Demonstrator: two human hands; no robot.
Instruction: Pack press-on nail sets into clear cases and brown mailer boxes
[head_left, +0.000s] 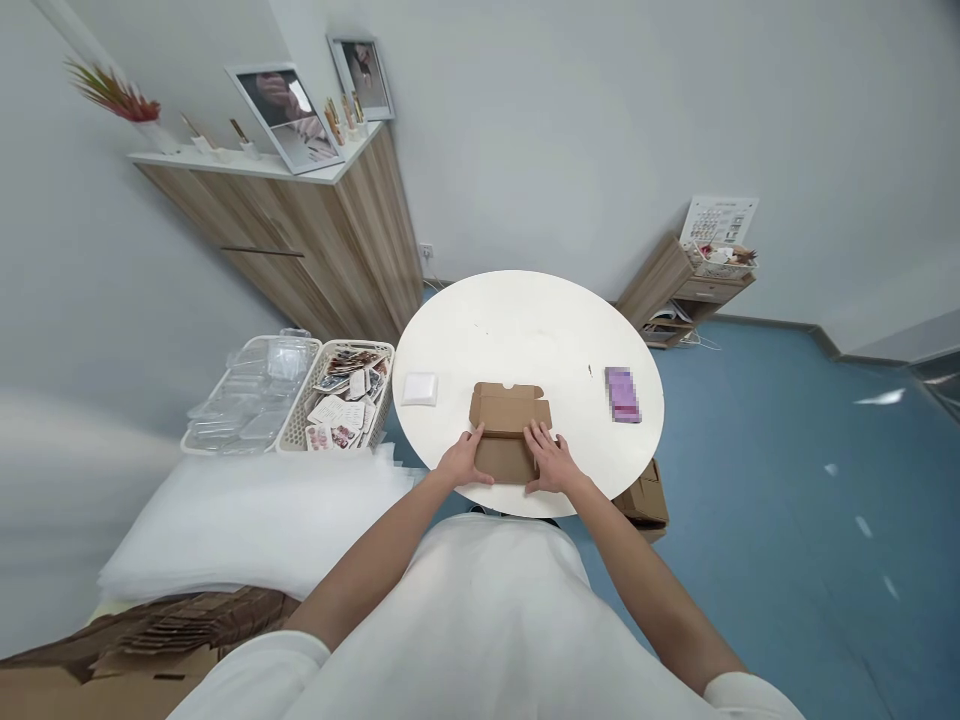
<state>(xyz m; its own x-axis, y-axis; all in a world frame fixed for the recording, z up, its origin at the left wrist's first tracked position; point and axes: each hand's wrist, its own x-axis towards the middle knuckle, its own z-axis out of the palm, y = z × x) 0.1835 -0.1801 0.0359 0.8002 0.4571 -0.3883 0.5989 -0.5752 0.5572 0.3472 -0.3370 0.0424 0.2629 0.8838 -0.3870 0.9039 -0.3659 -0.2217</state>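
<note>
Wood-grain cabinet (367,225) standing at upper left, and at centre frame it's the round white table (525,310)! Lower left, a broad pile of white sheets (247,520), with a basket (384,400) of cards just above it. Now to the action: on the table's lower part, just below mid-frame, sits the brown cardboard box (507,458), open, notched lid toward the top. Both hands are on it, apart from each other, fingers and thumbs spread: left hand (463,460) at its left side, right hand (553,463) at its right. Table's right, a pixelated purple item (622,395); table's left, a smaller white packet (419,389).
</note>
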